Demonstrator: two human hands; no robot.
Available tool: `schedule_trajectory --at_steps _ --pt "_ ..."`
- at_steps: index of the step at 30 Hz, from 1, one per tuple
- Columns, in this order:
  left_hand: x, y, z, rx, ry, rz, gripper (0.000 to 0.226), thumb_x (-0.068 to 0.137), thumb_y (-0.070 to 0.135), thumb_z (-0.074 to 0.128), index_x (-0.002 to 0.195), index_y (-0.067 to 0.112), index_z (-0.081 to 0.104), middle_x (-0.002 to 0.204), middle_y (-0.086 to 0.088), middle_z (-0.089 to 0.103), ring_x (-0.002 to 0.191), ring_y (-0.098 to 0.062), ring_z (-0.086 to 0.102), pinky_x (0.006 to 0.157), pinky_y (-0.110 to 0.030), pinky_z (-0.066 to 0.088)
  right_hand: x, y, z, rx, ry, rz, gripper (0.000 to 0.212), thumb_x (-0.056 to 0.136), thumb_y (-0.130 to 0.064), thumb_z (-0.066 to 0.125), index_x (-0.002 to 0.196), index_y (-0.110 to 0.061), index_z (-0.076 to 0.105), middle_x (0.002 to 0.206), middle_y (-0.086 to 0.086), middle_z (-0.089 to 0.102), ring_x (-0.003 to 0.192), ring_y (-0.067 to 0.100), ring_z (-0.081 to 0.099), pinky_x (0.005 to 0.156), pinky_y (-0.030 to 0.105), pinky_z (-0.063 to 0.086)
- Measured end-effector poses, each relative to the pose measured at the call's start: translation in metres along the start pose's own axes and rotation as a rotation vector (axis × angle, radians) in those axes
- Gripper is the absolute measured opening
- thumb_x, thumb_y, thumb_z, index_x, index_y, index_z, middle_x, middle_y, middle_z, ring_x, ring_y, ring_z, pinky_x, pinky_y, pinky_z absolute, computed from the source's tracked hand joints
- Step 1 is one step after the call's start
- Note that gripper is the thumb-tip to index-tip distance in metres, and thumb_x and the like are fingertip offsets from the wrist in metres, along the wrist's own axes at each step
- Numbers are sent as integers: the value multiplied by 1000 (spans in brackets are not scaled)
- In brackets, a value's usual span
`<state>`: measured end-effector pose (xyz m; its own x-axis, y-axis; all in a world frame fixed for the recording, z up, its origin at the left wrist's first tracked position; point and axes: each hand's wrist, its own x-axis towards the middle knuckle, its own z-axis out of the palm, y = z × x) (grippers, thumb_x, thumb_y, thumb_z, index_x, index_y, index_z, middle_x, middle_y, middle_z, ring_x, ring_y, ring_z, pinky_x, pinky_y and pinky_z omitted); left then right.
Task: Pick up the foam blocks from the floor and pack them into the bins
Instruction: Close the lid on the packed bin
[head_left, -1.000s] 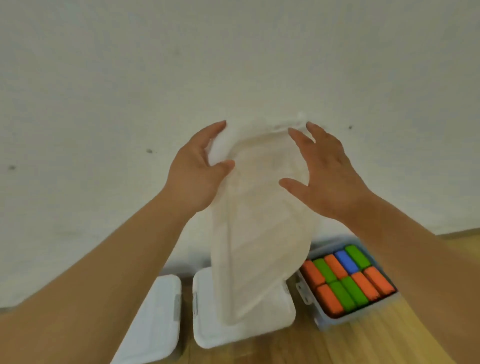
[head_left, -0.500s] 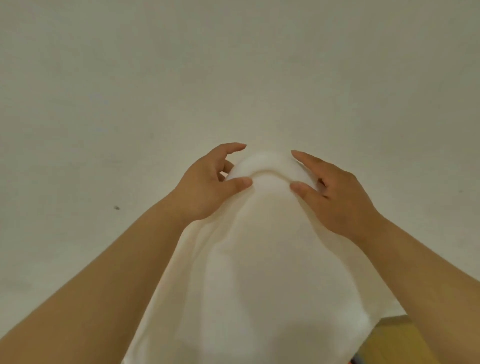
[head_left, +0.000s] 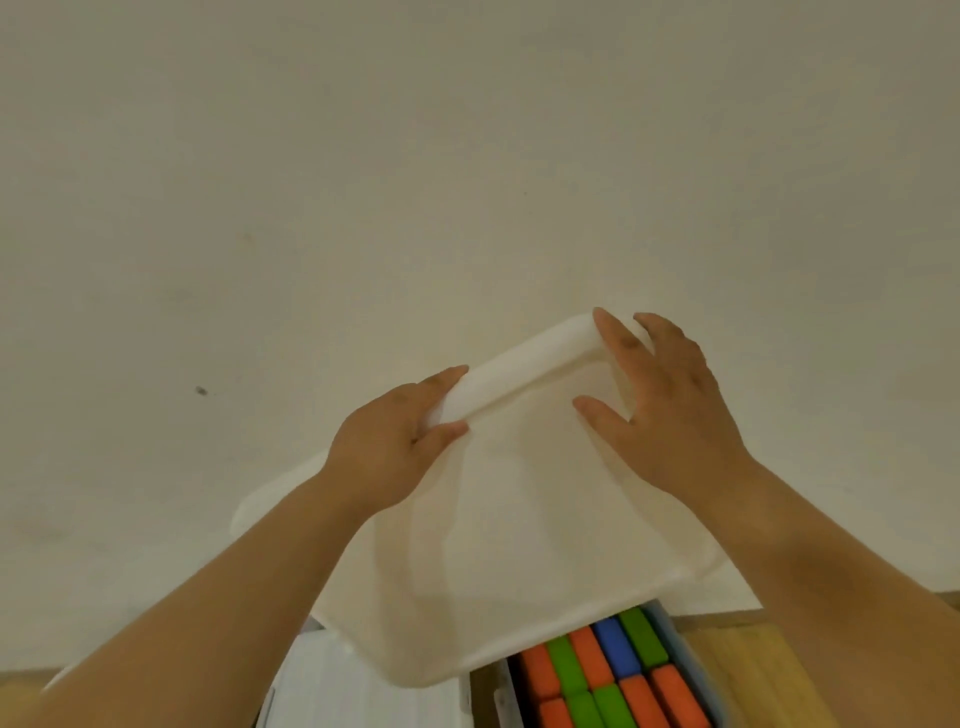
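I hold a white plastic bin lid (head_left: 519, 545) up in front of me, tilted, with both hands at its far edge. My left hand (head_left: 395, 447) grips the left end of that edge, thumb under and fingers over. My right hand (head_left: 665, 415) holds the right corner, fingers spread over the rim. Below the lid's near edge an open light-blue bin (head_left: 680, 654) on the floor is packed with orange, green and blue foam blocks (head_left: 597, 670).
A closed white bin (head_left: 363, 686) sits left of the open one, partly behind the lid. A plain pale wall (head_left: 467, 182) fills most of the view. Wooden floor (head_left: 748, 670) shows at the bottom right.
The lid has dropped lower and turned flatter, its far edge now slanting up to the right. The view has tipped down, so the packed bin shows again under the lid.
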<state>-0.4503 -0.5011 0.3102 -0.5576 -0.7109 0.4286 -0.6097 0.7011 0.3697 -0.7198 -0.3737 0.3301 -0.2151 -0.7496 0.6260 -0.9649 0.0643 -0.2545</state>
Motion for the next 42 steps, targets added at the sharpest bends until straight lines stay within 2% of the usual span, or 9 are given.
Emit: schedule_trajectory --at_steps 3,6,9,12,18,23,28,36,42 --pt "37 -20 23 -4 -66 20 58 98 63 47 153 55 27 142 18 56 125 -10 54 102 -36 47 24 36 22 -22 8 -5 62 98 -49 54 155 -40 35 137 3 46 119 25 51 96 36 46" --pt "75 -45 65 55 -181 73 63 98 64 48 155 53 24 137 19 54 125 -10 53 100 -32 47 28 84 64 75 -142 113 52 102 -50 49 153 -43 39 113 -9 46 97 10 50 81 19 37" --pt "111 -80 120 140 -268 76 71 95 66 51 156 49 20 120 13 48 106 -12 56 84 -28 47 6 136 121 140 -244 307 51 104 -50 47 153 -44 38 113 -7 50 100 10 50 83 19 36" --pt "134 -116 190 180 -470 69 68 95 68 46 155 44 29 118 10 53 109 -14 57 88 -30 46 -29 187 174 143 -350 549 52 104 -48 47 155 -42 37 109 -6 52 106 17 54 89 24 34" --pt "147 -133 333 267 -719 177 60 102 63 28 158 40 29 124 5 54 108 -19 58 89 -37 51 -84 256 253 151 -539 840 53 105 -48 46 156 -43 34 128 -6 52 125 23 51 111 37 41" --pt "144 -127 434 299 -803 108 55 105 58 31 157 39 30 126 3 54 107 -20 58 88 -35 49 -108 333 326 88 -703 930 55 106 -46 44 158 -37 30 142 11 46 129 31 50 106 40 43" --pt "152 -128 555 363 -805 1 56 103 57 28 155 37 35 123 3 57 100 -21 60 83 -34 48 -142 424 421 147 -723 1070 50 106 -45 44 152 -26 41 145 5 54 130 30 53 103 39 44" --pt "105 -162 781 294 -906 -172 54 104 56 28 153 35 37 131 -3 58 116 -30 60 93 -45 51 -210 580 588 76 -912 1062 54 107 -49 41 158 -33 35 150 3 53 135 31 52 108 39 42" --pt "50 -211 896 312 -872 -312 55 104 53 32 155 33 33 138 -11 51 122 -38 52 100 -54 47 -261 620 701 -2 -924 984 60 103 -54 38 160 -40 24 150 13 47 132 38 50 108 44 44"
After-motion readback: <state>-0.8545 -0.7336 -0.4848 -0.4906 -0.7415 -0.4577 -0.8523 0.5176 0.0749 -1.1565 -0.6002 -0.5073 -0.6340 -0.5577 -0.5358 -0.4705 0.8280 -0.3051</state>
